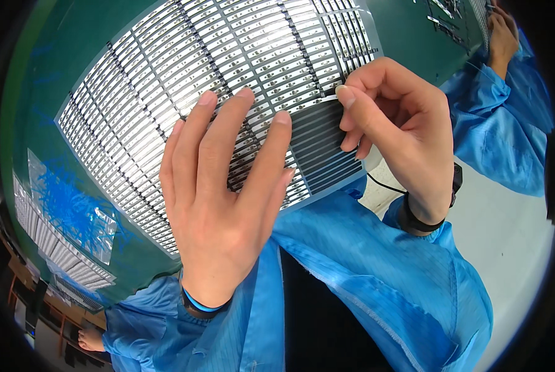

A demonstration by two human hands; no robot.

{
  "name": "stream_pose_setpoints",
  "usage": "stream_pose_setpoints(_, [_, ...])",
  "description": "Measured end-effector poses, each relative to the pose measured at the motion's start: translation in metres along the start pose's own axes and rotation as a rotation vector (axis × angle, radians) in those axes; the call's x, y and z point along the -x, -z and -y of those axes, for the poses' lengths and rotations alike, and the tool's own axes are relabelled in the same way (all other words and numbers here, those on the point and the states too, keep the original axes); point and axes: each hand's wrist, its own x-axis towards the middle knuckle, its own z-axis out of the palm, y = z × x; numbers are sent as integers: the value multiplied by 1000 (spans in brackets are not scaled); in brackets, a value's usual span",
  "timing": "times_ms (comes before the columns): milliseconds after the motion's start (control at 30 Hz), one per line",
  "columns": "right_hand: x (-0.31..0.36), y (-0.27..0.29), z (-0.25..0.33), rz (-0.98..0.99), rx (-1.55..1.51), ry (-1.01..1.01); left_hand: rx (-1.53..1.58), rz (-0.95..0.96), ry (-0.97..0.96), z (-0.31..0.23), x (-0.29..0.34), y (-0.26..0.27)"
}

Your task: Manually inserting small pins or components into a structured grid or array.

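Rows of thin silver strips with small dark markings cover a large pale sheet (159, 74) on the green work surface. My left hand (218, 167) lies over the strips, palm down with its fingers spread. At the sheet's right side, my right hand (401, 118) pinches thumb against forefinger at the end of a thin silver strip (328, 98); the fingertips hide part of it. Just below that strip, a dark lined patch (324, 146) of the sheet shows no silver strips. Dark bands are on both my wrists, and a thin black cord runs by the right one.
A heap of thin blue strips (73, 198) lies on clear plastic at the left, beside stacked striped sheets (60, 235). Loose dark and silver pieces (445, 25) are at the far right. One person's hand (502, 37) is at upper right; another hand (91, 340) is at lower left.
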Motion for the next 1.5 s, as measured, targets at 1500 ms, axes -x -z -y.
stream_pose_setpoints(1500, [-12, 24, -22, -45, 532, 657, -81, 2, 35, -24, -14, -15])
